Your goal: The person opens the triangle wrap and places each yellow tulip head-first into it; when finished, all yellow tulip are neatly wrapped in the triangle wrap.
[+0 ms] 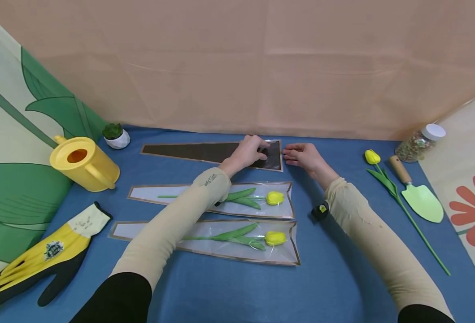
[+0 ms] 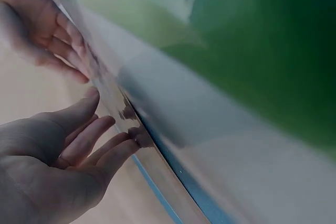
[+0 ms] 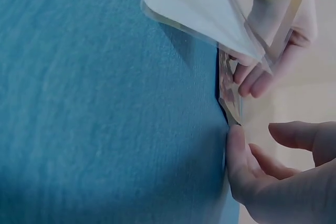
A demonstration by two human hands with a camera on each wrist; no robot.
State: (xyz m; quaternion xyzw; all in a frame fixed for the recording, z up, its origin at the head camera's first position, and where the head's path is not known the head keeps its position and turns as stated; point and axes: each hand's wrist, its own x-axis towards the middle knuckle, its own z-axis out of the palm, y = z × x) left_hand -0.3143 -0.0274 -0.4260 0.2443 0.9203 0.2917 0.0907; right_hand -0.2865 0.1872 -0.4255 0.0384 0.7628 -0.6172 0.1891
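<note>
Nearest the camera, a person's cream arm sleeves [image 1: 172, 224], black at their near ends, extend from the lower part of the head view toward the middle; behind everything hangs a creased tan backdrop [image 1: 201, 67], and before it spreads the surface [image 1: 281, 291], covered in blue cloth. Two tapered clear flower bags lie one beyond the other: the nearer bag [image 1: 283, 254] holds a yellow tulip [image 1: 275, 238], the farther bag [image 1: 261, 213] a second tulip [image 1: 275, 198], both blooms toward the wide right ends, with the left arm crossing over both bags. Beyond them, near the backdrop, lies a dark flower bag [image 1: 201, 152] with tan edging. At left rest a yellow-and-black work glove [image 1: 43, 255] and, past it, a yellow watering can [image 1: 92, 170]; at right, a loose yellow tulip [image 1: 386, 183] lies beside a pale green trowel [image 1: 423, 202] with a wooden handle. The left hand [image 1: 243, 154] is over the dark bag's wide end, fingers loosely parted and touching it; the right hand [image 1: 303, 157] is at that bag's right edge, fingers relaxed, thumb apart. A white-lidded jar [image 1: 415, 146] stands tilted in the head view beyond the trowel, and a potted succulent [image 1: 117, 138] sits behind the can
</note>
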